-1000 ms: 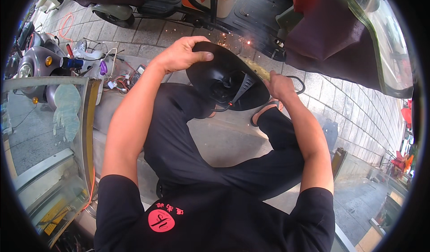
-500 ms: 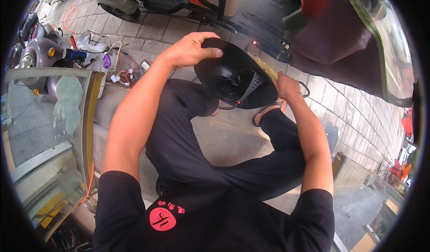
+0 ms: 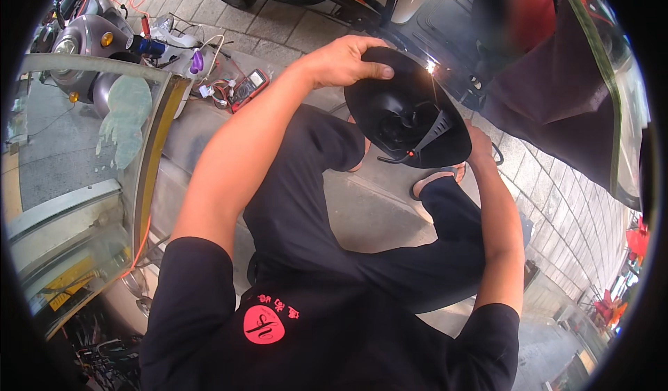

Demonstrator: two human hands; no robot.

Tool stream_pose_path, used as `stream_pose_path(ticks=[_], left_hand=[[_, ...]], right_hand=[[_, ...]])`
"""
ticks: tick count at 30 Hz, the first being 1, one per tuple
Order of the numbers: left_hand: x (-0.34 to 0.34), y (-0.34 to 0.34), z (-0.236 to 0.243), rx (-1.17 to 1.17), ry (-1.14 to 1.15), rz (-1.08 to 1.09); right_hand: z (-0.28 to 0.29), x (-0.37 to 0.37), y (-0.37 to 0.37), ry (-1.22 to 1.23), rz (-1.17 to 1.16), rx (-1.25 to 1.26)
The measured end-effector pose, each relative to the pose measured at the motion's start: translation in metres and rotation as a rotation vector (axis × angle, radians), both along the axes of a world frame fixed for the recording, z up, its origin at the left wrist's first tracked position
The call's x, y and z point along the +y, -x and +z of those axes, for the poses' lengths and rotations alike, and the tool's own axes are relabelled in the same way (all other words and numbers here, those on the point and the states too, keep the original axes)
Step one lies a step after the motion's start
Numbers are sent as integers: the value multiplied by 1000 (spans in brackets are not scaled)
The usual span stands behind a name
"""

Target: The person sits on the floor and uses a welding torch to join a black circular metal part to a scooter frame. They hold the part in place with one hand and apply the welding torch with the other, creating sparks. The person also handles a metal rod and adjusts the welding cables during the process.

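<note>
My left hand (image 3: 348, 62) pinches the black welding mask (image 3: 400, 113), its long axis slanting nearer and rightward toward my right hand (image 3: 480, 146), whose hidden grip I cannot tell.

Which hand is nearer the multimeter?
Left. The left hand is right of the multimeter, apart from it, gripping the black mask's upper edge; the right hand is farther right, beyond the mask's right edge.
</note>
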State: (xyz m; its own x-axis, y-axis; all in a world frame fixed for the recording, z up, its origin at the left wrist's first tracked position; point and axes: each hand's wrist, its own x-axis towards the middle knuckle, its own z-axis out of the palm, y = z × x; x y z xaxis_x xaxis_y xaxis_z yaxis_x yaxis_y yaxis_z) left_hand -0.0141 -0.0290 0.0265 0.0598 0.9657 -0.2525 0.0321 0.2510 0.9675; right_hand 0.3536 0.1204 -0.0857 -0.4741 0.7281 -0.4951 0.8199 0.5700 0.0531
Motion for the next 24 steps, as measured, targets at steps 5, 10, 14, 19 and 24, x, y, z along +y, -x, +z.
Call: stream_pose_path(ticks=[5,10,14,19,24], left_hand=[[4,5,-9,14,-89,-23],[0,5,-17,6,-1,-74],[0,0,-4,135,21,-156],[-3,5,-14,64,26,-149],[2,2,-10,59,6,-123]], right_hand=[[-23,13,-15,25,146,11],[7,-7,-1,-25,87,140],[14,-12,5,-12,43,104],[17,-13,13,25,11,26],[19,-11,11,31,-20,-2]])
